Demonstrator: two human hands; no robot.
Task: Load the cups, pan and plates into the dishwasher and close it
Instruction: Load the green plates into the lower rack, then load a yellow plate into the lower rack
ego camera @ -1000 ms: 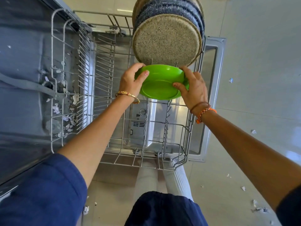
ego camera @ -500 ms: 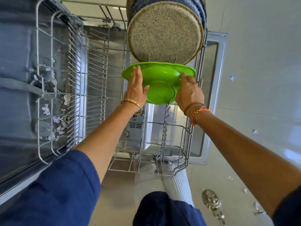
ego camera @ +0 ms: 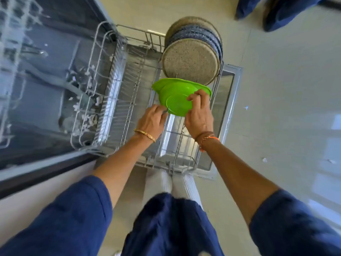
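Observation:
A green plastic bowl [ego camera: 174, 95] stands on edge in the pulled-out lower rack [ego camera: 129, 93] of the open dishwasher, just in front of several speckled and blue plates [ego camera: 190, 61] set upright in the tines. My right hand [ego camera: 198, 113] grips the bowl's right side, fingers curled over its underside. My left hand [ego camera: 152, 119] is at the bowl's lower left edge, its fingertips by the base; whether it grips is hidden.
The dishwasher door [ego camera: 228, 115] lies open flat under the rack. The tub [ego camera: 42, 84] at left holds paper scraps on its floor. Another person's dark blue legs [ego camera: 276, 10] stand at the top right. Small scraps dot the tiled floor [ego camera: 276, 126].
My view has pulled back and tilted. The bowl has tipped further onto its edge in the rack. My left hand slid down from the rim to the base, and my right hand moved onto the underside.

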